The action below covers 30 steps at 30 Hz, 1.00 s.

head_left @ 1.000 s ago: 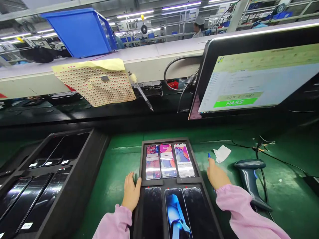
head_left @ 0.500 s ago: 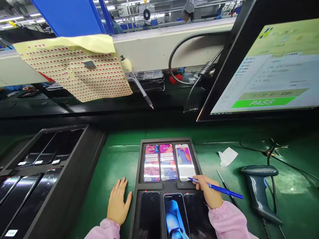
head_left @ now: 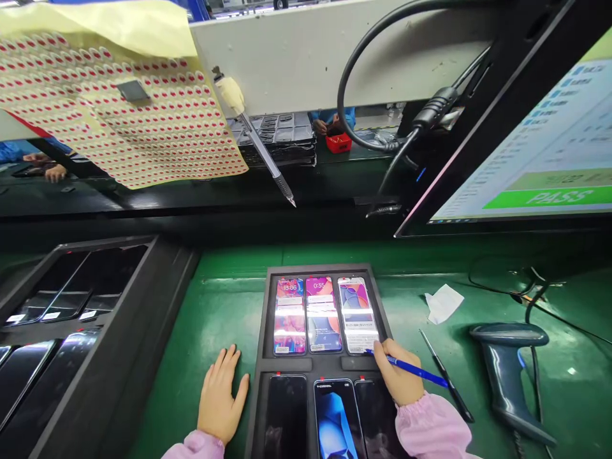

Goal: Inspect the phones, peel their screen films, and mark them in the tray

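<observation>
My right hand (head_left: 398,370) pinches a blue pen (head_left: 421,371), its tip at the lower edge of the lit phone (head_left: 358,315) in the upper right slot. That phone lies in a black foam tray (head_left: 329,364) with two more lit phones, a pink-screened phone (head_left: 324,313) and a left phone (head_left: 289,315), beside it. In the lower row, a phone with a blue picture (head_left: 337,417) is lit between a dark phone (head_left: 285,414) and another dark phone (head_left: 377,414), partly behind my right wrist. My left hand (head_left: 222,395) rests flat and open on the green table, left of the tray.
A black tray of dark phones (head_left: 109,325) stands at the left. On the right are a barcode scanner (head_left: 509,376), a black pointed tool (head_left: 447,376), a white paper scrap (head_left: 444,303) and a monitor (head_left: 535,153). A sticker sheet (head_left: 124,102) and a pen (head_left: 265,153) hang ahead.
The camera view has tilted down and come closer. My right hand holds the pen at nearly the same spot, its back end lower. My left hand stays flat on the table.
</observation>
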Tool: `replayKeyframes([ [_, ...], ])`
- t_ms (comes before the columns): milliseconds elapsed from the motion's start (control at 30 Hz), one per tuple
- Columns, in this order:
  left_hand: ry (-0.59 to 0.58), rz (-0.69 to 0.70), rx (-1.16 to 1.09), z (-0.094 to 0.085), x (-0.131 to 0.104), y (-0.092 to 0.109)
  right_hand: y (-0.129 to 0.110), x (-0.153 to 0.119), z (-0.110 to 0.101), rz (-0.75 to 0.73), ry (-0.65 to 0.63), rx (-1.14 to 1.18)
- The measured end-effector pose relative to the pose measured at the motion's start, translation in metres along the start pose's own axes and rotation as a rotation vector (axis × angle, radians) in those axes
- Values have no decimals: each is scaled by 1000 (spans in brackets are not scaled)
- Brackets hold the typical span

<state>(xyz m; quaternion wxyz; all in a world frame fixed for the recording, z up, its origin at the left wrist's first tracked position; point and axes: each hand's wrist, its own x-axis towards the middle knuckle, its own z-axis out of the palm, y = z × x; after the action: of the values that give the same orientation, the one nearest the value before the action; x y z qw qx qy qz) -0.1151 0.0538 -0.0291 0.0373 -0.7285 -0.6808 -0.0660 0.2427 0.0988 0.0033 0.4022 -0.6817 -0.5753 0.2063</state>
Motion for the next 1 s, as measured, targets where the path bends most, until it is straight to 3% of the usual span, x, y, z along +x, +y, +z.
replayKeyframes([
  [300,-10,-15,-12,1,0,0,1,1,-2,47,-1,43],
  [433,-31,-50,-39,0,-1,3,-10,-2,-7,109,32,119],
  [733,-63,-73,-66,-4,-2,6,-45,-10,48,12,-104,230],
  [1000,-69,-67,-69,-4,-4,7,-43,-6,52,9,-117,158],
])
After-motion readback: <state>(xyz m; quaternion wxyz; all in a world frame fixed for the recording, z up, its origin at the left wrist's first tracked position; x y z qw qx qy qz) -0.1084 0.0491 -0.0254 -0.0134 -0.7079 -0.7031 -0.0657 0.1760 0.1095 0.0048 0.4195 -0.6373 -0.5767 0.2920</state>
